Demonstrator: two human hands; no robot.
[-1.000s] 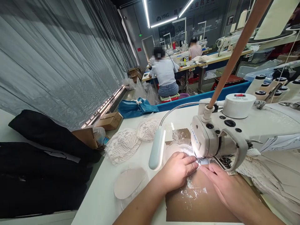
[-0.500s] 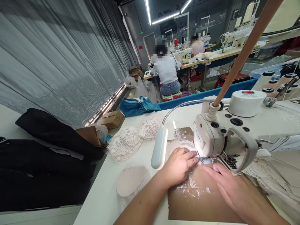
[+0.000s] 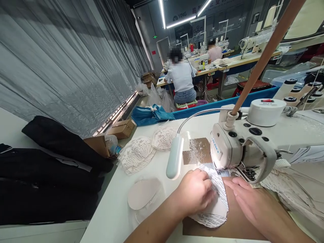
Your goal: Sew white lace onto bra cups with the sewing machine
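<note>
My left hand [image 3: 196,192] is closed with curled fingers on a white lace bra cup [image 3: 220,202], which lies on the brown sheet in front of the sewing machine [image 3: 226,141]. The cup's upper edge comes close to the machine's needle area; the needle itself is hard to make out. Just right of the cup, my right hand [image 3: 244,192] rests on the brown sheet [image 3: 236,224] with its fingers stretched out, holding nothing. A plain beige bra cup [image 3: 143,194] sits on the table to the left. Beyond it are lace-covered cups [image 3: 136,155].
A pale lamp [image 3: 174,158] on a bendable neck hangs left of the machine head. A brown pole [image 3: 268,57] rises from the machine. Thread cones [image 3: 290,87] stand at right, beside more lace [image 3: 283,189]. A co-worker [image 3: 181,77] sits ahead.
The white lace cup now lies turned toward me over the brown sheet, where clear film over bare brown showed before. My left hand has curled round it; my right hand has barely moved.
</note>
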